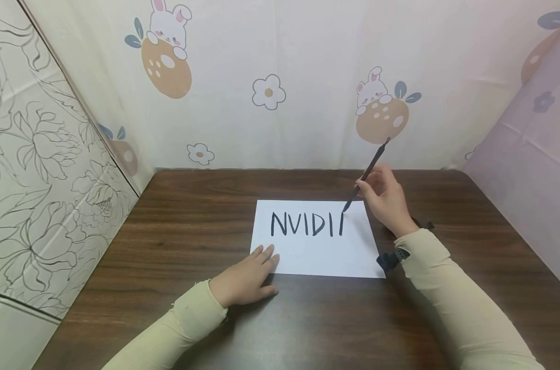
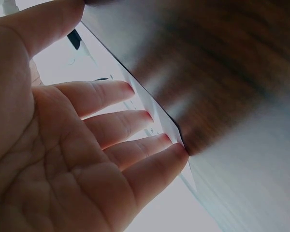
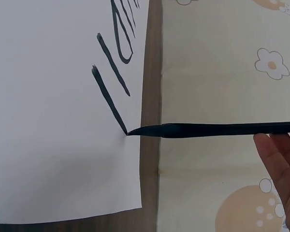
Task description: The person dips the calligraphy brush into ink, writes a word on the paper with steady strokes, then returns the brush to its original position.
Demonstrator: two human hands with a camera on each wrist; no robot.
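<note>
On the table lies a white sheet of paper (image 1: 317, 259) with "NVIDI" and one more slanted stroke in black ink. My right hand (image 1: 387, 198) pinches a dark writing brush (image 1: 372, 163), tilted with its upper end leaning away to the right. In the right wrist view the tip of the brush (image 3: 183, 130) touches the paper (image 3: 53, 121) at the end of the last stroke. My left hand (image 1: 247, 277) rests with straight, spread fingers on the lower left part of the sheet. In the left wrist view, the left palm (image 2: 63, 159) shows and its fingertips meet the paper's edge.
A dark brown wooden table (image 1: 178, 221) carries the sheet. Behind it hangs a pale curtain (image 1: 308, 46) printed with rabbits and flowers. A panel with line-drawn flowers (image 1: 39, 144) stands at the left. A black band (image 1: 393, 258) is on the right wrist.
</note>
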